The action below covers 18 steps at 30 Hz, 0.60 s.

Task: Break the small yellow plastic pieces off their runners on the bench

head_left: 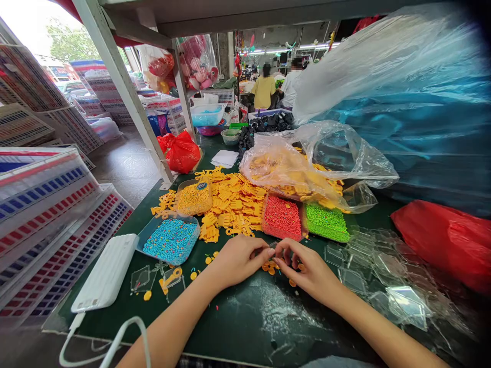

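Observation:
My left hand [241, 259] and my right hand [310, 266] meet over the middle of the green tabletop. The fingers of both are curled, with thumbs and fingertips pinched close together. Between the fingertips is something small, perhaps clear, that I cannot make out. Small round yellow pieces [271, 267] lie beneath the fingers. Just beyond my hands stand a tray of red beads [284, 217] and a tray of green beads [327, 223]. Flat yellow plastic pieces [236, 202] are heaped behind my left hand. Clear plastic cases [383, 266] lie scattered to the right of my right hand.
At left are a tray of blue beads [171, 240], a tray of yellow beads [194, 198] and a white power bank [105, 273] with its cable. A clear bag [284, 158] covers more yellow pieces. Red bags [445, 240] lie at right. Two people sit far back.

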Tool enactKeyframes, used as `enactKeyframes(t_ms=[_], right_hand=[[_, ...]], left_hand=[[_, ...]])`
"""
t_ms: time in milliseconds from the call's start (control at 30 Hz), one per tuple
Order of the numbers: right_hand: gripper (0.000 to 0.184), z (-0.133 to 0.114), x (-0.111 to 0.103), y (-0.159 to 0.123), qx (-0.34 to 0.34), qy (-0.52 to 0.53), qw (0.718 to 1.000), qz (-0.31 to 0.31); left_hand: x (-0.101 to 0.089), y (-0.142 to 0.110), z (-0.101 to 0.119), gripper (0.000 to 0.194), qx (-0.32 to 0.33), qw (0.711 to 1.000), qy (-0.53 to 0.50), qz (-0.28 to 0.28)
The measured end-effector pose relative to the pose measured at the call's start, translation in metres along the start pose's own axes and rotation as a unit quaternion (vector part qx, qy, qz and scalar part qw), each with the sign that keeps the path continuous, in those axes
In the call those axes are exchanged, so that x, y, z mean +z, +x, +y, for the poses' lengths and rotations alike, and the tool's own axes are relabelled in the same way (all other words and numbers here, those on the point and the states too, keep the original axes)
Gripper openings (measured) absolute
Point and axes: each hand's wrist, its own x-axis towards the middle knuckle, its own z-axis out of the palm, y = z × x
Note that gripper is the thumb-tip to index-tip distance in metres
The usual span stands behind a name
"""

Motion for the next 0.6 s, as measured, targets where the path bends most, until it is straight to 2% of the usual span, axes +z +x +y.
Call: enactKeyframes(t_ms=[367,600], right_hand=[[0.007,0.0004,0.0012,-0.0024,0.022,0.008,1.000,0.015],[0.023,-0.0011,0.0010,-0.0023,0.010,0.010,1.000,0.009]], left_hand=[[-0.0008,0.0001,0.0013,0.026,-0.004,1.000,-0.006,0.000],[0.0004,0.0004,0.0013,0.029,0.011,1.000,0.019,-0.008]])
